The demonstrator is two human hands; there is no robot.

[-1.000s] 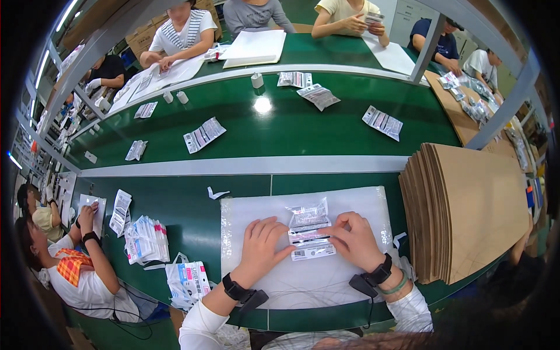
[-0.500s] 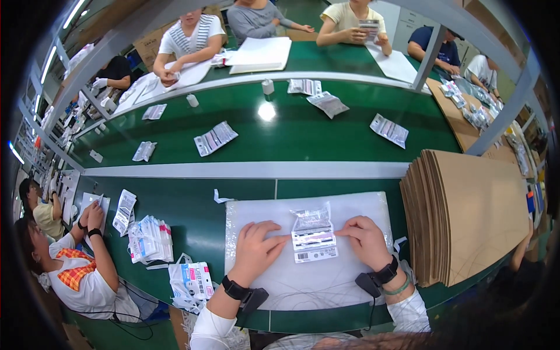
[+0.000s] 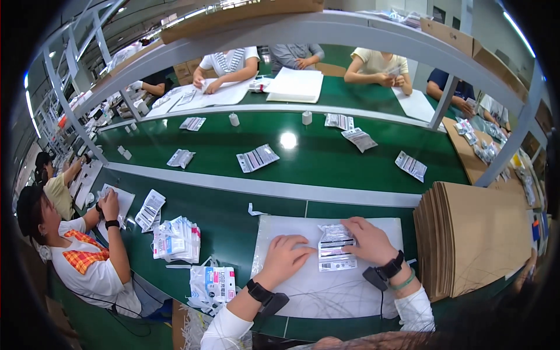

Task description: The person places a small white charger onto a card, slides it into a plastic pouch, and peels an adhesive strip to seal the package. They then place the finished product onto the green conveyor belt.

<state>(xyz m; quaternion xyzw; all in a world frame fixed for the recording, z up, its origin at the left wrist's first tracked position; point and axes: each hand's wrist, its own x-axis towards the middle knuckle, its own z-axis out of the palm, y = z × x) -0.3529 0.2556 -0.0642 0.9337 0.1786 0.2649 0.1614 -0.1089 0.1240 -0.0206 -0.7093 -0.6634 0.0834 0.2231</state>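
Note:
A silver-and-white foil packet (image 3: 336,255) with a printed label and barcode lies flat on a white padded sheet (image 3: 291,300). At its left side my left hand (image 3: 284,256) rests with fingers and thumb apart, the fingertips close to the packet's edge. My right hand (image 3: 373,240) lies over the packet's upper right corner, fingers stretched out, the thumb on its right side. Neither hand grips anything. Dark bands with small boxes sit on both wrists. Left of the sheet are a pile of white packets (image 3: 177,239) and a white-and-blue printed bag (image 3: 213,284).
Stacked brown cardboard sheets (image 3: 487,239) stand at the right. Beyond a grey rail (image 3: 262,185), several foil packets (image 3: 258,158) and white cube-shaped objects (image 3: 307,118) lie on a green belt. A co-worker (image 3: 87,256) sits at the left; other people work across the belt.
My right hand has moved from the packet's right edge up over its upper corner, and its fingers have straightened. The left hand stays beside the packet. The whole view has shifted.

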